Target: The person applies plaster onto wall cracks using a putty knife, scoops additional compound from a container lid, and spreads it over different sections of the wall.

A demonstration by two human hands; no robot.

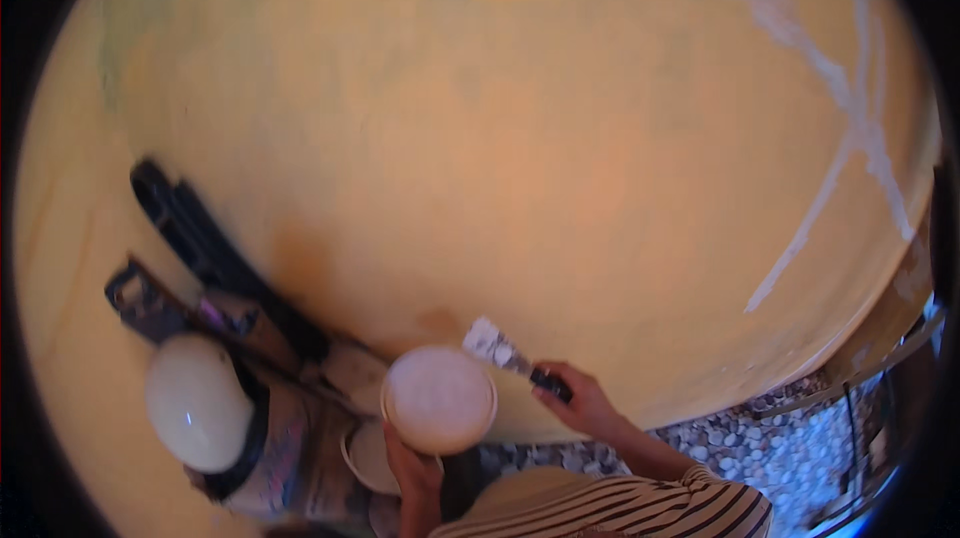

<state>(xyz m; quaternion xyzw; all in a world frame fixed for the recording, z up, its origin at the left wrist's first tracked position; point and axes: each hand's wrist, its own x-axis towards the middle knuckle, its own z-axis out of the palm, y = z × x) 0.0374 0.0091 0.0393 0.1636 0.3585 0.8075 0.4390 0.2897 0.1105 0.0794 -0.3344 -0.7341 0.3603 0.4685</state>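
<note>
My left hand (412, 470) grips a round pale tub (462, 445) from its near left side. Inside the tub a smooth whitish paste (438, 396) shows. In my right hand (582, 404) is a putty knife (512, 356), held by its black handle. White paste clings to its blade, which points up and left, just beyond the tub's right rim. Before me stretches a yellow-orange wall (500, 158). White streaks (850, 103) cross on it at the upper right.
At the left are a cream helmet (198, 406), a long black object (215, 248) leaning on the wall, and a dark tool with a handle hole (145, 303). Another pale round container (368, 458) sits below the tub. Grey pebbles (790, 438) cover the ground at right.
</note>
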